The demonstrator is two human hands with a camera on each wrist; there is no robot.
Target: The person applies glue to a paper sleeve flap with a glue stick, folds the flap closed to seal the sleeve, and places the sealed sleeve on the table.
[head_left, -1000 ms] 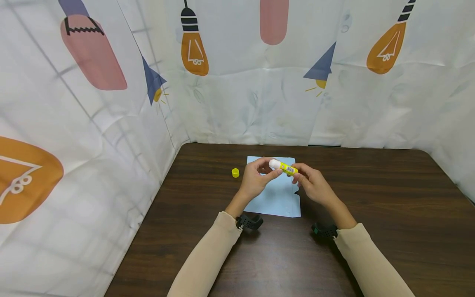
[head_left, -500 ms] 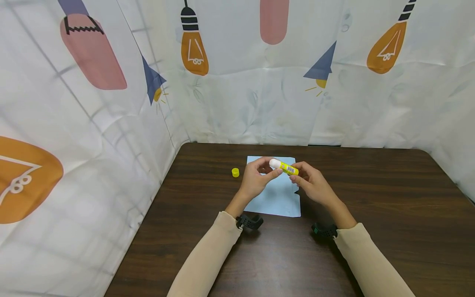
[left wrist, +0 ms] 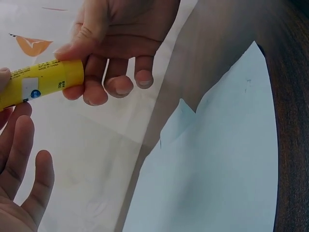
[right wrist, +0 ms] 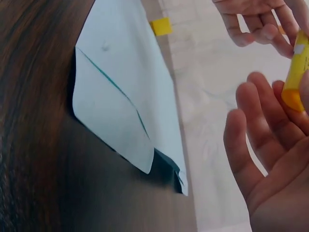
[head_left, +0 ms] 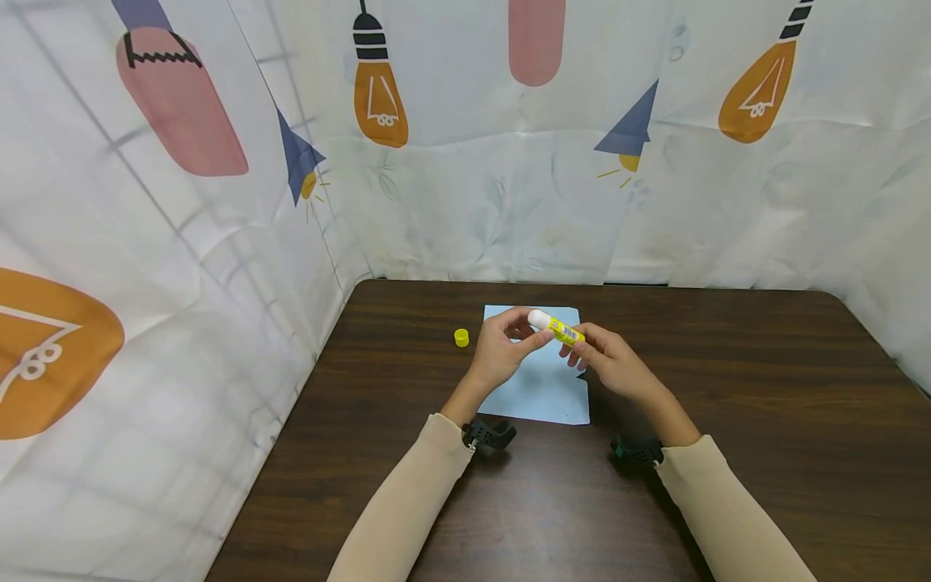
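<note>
A yellow glue stick [head_left: 566, 331] with a white end is held in the air over a light blue sheet of paper [head_left: 534, 396]. My left hand [head_left: 498, 352] grips it near the white end, between thumb and fingers. At the other end my right hand [head_left: 614, 360] pinches the yellow base with thumb and forefinger; its other fingers stay loosely bent, as the left wrist view shows. In that view the glue stick [left wrist: 43, 82] bears printed text. The yellow cap [head_left: 461, 338] rests on the table, left of the paper.
The dark wooden table [head_left: 727, 364] reaches to a patterned white curtain [head_left: 465, 202] at the back and left. In the right wrist view, the paper [right wrist: 125, 92] has a fold or cut line and a raised edge.
My right hand's fingers have shifted slightly around the glue stick's base, its lower fingers now spread further below it. The left hand, paper and cap look unmoved.
</note>
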